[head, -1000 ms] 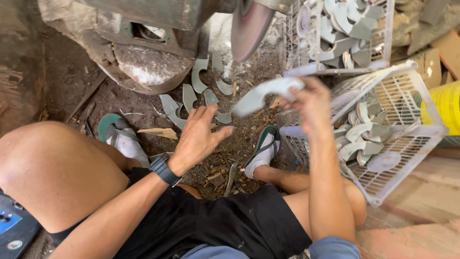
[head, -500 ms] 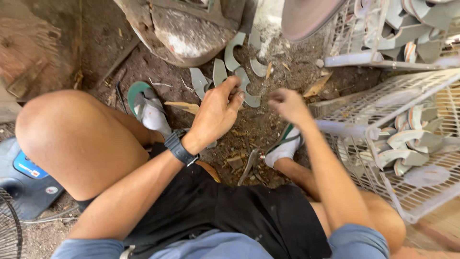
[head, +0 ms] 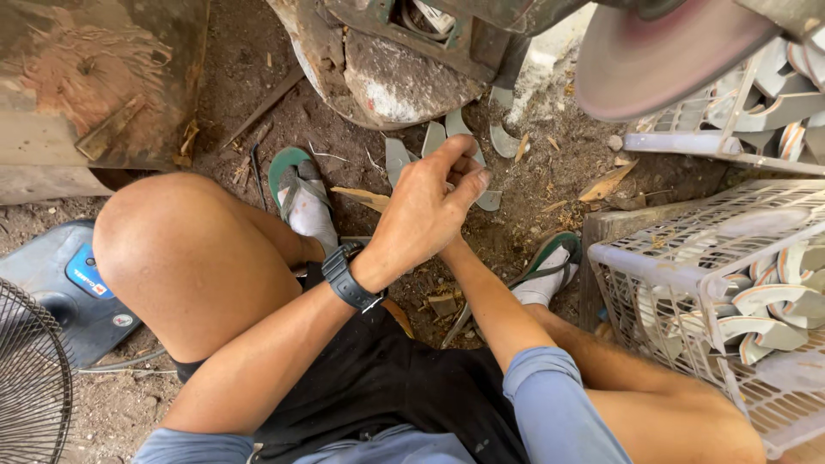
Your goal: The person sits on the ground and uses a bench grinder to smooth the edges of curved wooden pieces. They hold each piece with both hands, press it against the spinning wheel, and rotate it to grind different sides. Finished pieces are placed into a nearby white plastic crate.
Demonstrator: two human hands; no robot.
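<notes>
Two hands are meeting low over a dirt floor [head: 258, 129] strewn with wood chips and dry leaves, where a seated person in black shorts is working with knees spread. Near the viewer, a wire fan guard [head: 30, 378] is showing at the lower left corner and a white plastic crate [head: 679, 283] of pale curved pieces is standing at the right. The left hand [head: 425, 210], a black wristwatch [head: 348, 277] on its wrist, is curling loosely, covering the right hand, whose grip cannot be told. Just beyond the fingers, several flat, grey crescent-shaped pieces [head: 397, 159] are lying on the soil between two green sandals. Farther off, a worn, dust-caked machine base [head: 395, 82] is standing, and a smooth reddish disc [head: 653, 60] is hanging at the upper right.
</notes>
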